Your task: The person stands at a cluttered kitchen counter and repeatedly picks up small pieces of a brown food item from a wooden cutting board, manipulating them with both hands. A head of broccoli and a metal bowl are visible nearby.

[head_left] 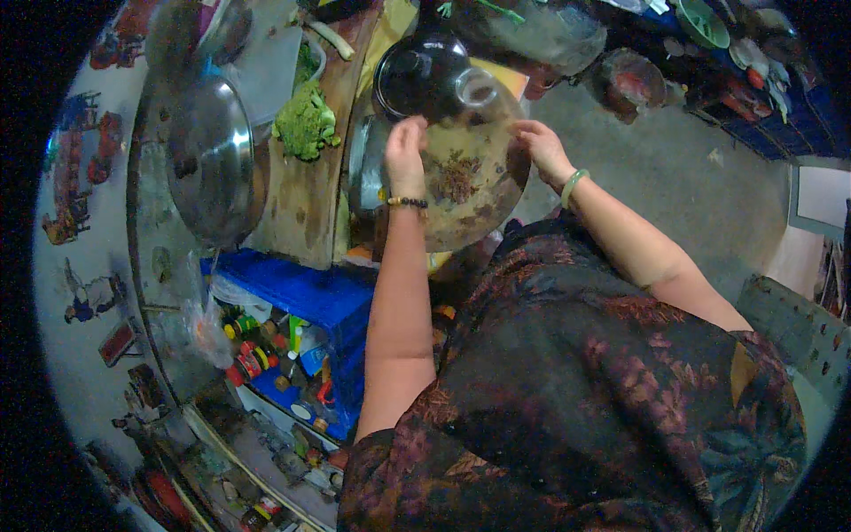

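Observation:
My left hand is over the left part of a round, tan surface with a darker flower-like pattern at its middle. Its fingers are blurred, close to the lower rim of a glossy black round vessel. Near the right rim of the round surface is my right hand, fingers bent inward and nearly together. I cannot tell whether either hand grips anything. A clear glass-like ring shows beside the black vessel. A beaded bracelet is on my left wrist and a green bangle on my right.
Broccoli lies on a wooden board at the left, beside a large shiny metal pan. Below stands a blue shelf with jars and bottles. Several basins and a green colander are at the upper right.

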{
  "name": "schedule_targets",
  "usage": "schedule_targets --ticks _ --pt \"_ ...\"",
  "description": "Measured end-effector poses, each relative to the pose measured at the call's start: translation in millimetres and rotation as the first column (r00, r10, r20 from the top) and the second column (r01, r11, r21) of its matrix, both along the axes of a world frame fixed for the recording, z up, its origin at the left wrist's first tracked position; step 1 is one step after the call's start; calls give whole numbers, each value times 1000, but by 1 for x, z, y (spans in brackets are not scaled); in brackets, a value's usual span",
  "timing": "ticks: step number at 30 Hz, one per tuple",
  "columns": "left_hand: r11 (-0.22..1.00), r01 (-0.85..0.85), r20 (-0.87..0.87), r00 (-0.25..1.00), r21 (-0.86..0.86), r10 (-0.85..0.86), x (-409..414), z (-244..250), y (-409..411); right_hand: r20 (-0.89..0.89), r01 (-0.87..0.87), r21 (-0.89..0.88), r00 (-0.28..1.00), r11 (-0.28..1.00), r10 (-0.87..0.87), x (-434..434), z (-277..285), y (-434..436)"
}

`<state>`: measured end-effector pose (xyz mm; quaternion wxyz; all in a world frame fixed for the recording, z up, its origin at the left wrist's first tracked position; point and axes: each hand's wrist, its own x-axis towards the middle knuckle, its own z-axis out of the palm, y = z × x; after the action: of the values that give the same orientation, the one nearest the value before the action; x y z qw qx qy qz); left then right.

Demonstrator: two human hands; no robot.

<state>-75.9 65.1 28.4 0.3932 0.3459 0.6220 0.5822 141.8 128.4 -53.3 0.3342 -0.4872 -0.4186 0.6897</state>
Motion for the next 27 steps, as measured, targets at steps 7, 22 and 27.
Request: schedule_targets --ticks 7,22,27 --pt "905 17 -705 621 -424 -342 3 -57 -74 335 -214 185 931 959 143 -22 -24 -9" --pt "983 138 -651 736 -122 -184 39 -69 -45 -170 -141 -317 981 938 90 -68 -17 -43" --pt "986 157 -697 701 -54 -150 46 -48 -42 -380 -121 -584 914 803 -139 -75 -7 -46"
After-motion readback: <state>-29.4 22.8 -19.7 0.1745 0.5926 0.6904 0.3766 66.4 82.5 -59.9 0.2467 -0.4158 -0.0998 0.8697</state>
